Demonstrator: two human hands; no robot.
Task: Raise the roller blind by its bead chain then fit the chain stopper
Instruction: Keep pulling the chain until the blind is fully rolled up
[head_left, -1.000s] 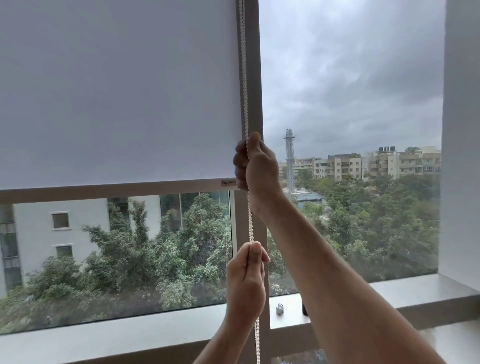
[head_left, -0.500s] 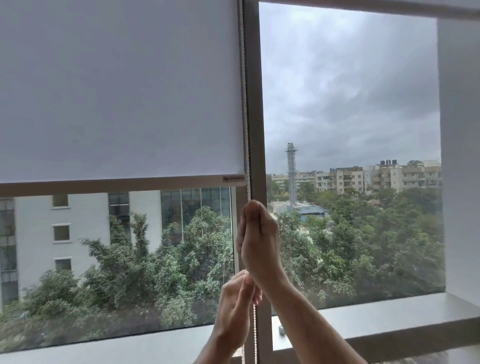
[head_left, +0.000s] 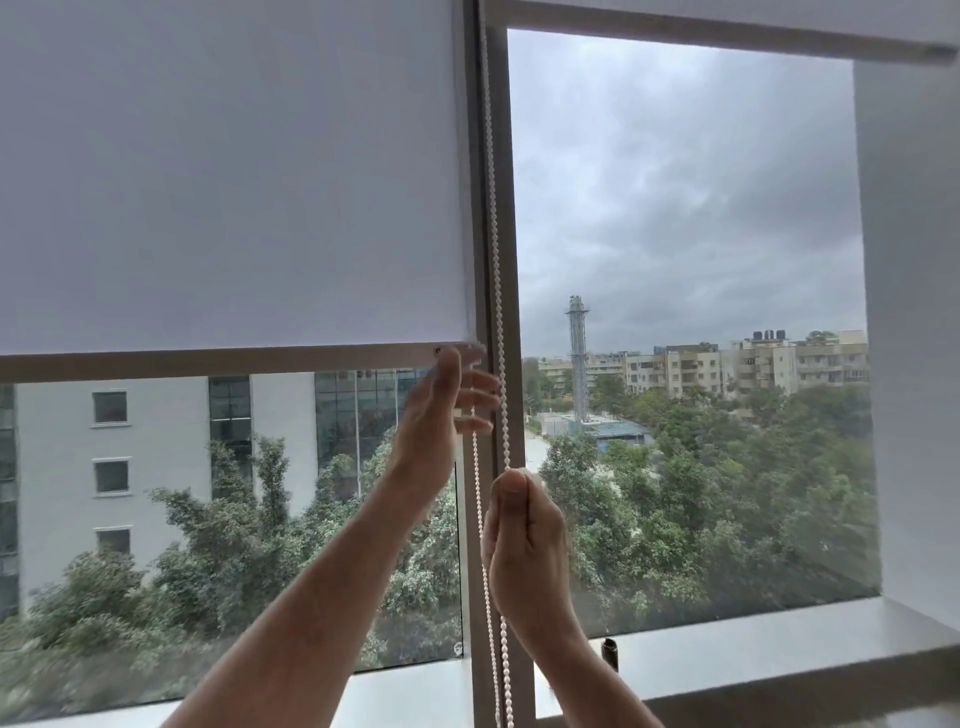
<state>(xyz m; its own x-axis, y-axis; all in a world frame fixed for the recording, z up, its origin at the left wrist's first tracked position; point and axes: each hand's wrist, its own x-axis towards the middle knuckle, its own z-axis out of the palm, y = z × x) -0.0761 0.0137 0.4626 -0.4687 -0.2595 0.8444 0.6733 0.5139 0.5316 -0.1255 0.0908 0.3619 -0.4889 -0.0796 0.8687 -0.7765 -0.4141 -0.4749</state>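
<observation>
The white roller blind (head_left: 234, 182) covers the upper half of the left pane, and its bottom bar (head_left: 208, 361) hangs about halfway down the glass. A white bead chain (head_left: 493, 234) runs down the window post in two strands. My right hand (head_left: 524, 540) is closed around the right-hand strand, below the bar's height. My left hand (head_left: 436, 431) is raised just under the bar's right end, fingers spread, with the left strand passing at its fingertips; it does not grip it.
A small dark object (head_left: 609, 652) stands on the grey window sill (head_left: 753, 644) just right of the post (head_left: 514, 312). A white wall (head_left: 909, 312) closes the window recess on the right. Trees and buildings lie beyond the glass.
My right hand has come down with the chain from above the bar to below it. My left hand has let go low down and risen up to the bar. The blind's bar sits slightly higher.
</observation>
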